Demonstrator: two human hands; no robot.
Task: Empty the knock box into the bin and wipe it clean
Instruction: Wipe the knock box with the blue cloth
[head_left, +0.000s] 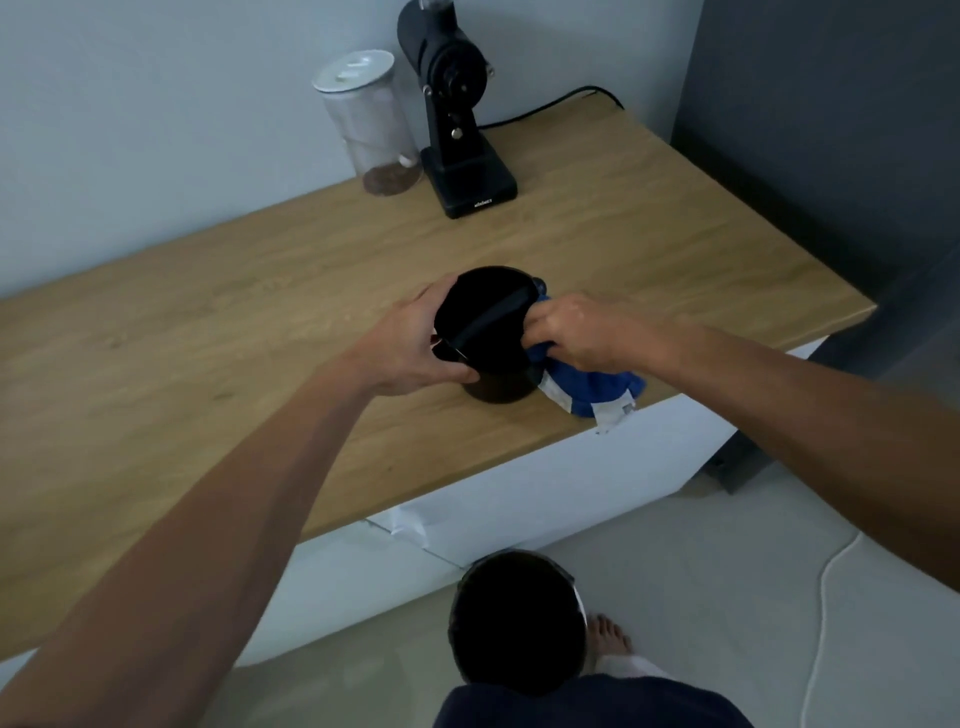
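stretching across most of the view, the wooden counter (218, 291) runs from the left edge to a corner at the right, set against a pale wall, with a white cabinet front below it and a light tiled floor beneath that. on the floor just in front of the cabinet stands the round black bin (517, 621), its mouth open and dark inside; a bare foot (609, 636) shows just to its right. at the back of the counter a black coffee grinder (457, 111) stands upright on its square base, a black cable trailing off behind it along the wall. just to its left is a clear canister (370, 122) with a white lid and some brown coffee at the bottom. near the front edge of the counter sits the black knock box (485, 332), tilted slightly toward the camera, its bar crossing the open top. the left hand (410, 345) is wrapped around the left side of the box, thumb on the near wall and fingers over the far rim. the right hand (574, 332) is clenched around a blue and white cloth (592, 387), pressing it against the right rim of the box, while the rest of the cloth lies bunched on the counter beside the box, reaching the front edge.
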